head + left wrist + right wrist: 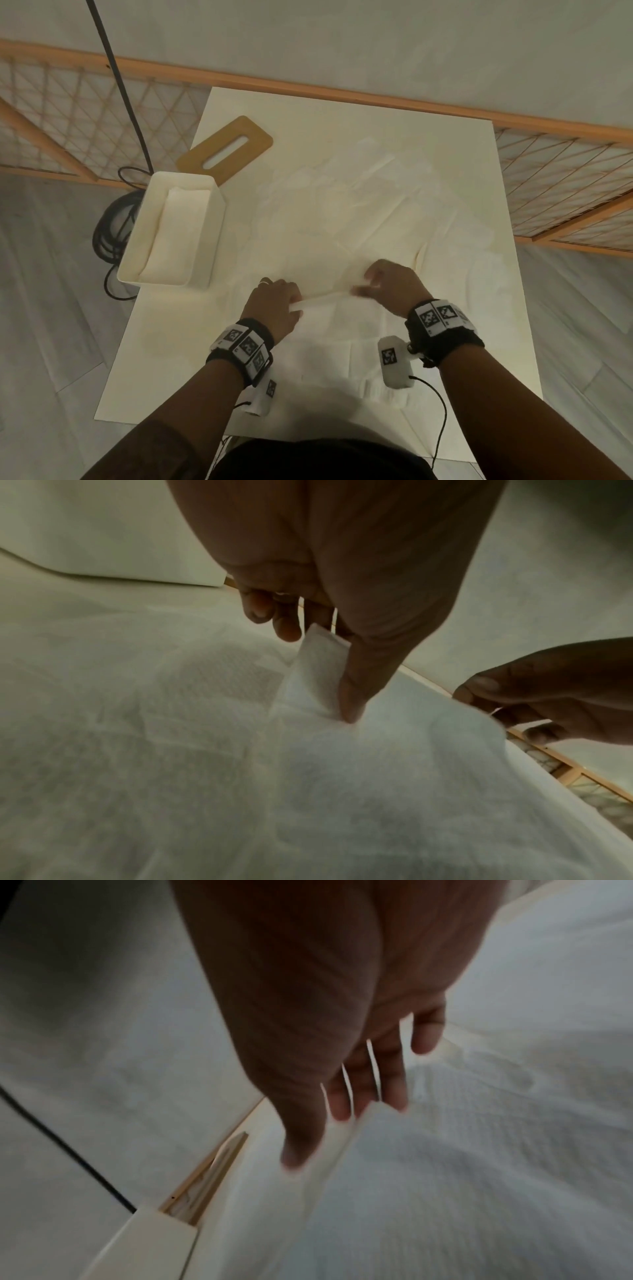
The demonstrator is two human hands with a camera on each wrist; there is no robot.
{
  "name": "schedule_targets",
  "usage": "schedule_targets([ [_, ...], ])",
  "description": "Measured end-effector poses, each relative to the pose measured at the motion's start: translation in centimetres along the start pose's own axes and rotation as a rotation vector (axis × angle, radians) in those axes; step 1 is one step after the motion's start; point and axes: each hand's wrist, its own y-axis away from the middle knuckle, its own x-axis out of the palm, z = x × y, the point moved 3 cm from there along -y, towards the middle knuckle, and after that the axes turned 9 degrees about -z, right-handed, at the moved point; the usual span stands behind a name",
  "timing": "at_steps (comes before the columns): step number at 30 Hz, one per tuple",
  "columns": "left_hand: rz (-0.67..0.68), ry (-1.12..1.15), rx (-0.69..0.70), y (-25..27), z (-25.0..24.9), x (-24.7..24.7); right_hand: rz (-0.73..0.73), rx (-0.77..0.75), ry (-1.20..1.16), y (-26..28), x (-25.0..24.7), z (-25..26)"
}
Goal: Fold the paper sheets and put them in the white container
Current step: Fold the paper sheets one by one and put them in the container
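No legible text, brand or number appears in any view. The only signs are black-and-white square fiducial markers on the left wristband (245,347), the right wristband (442,317) and the wrist camera housing (394,361).

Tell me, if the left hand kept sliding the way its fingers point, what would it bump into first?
Probably more loose paper sheets spread over the table. The left hand points away from the person; the white container sits off to its left, likely outside that line.

Container (191,236) left on table (479,308); lid (226,150) behind it — sheets (342,219) right.
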Motion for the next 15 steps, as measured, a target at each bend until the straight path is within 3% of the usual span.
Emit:
schedule_targets([
  [3, 0.045, 0.111, -0.069, -0.4, 0.2, 0.0, -0.275, -0.028, 0.028, -1.7, -0.9, 1.4],
  [11, 0.117, 0.320, -0.106, -1.7, -0.2, -0.8, -0.307, -0.092, 0.261, -4.1, -0.6, 3.9],
  [15, 0.066, 0.335, -0.099, -2.2, 0.2, -0.7, -0.505, -0.218, 0.142, -2.3, -2.0, 3.3],
])
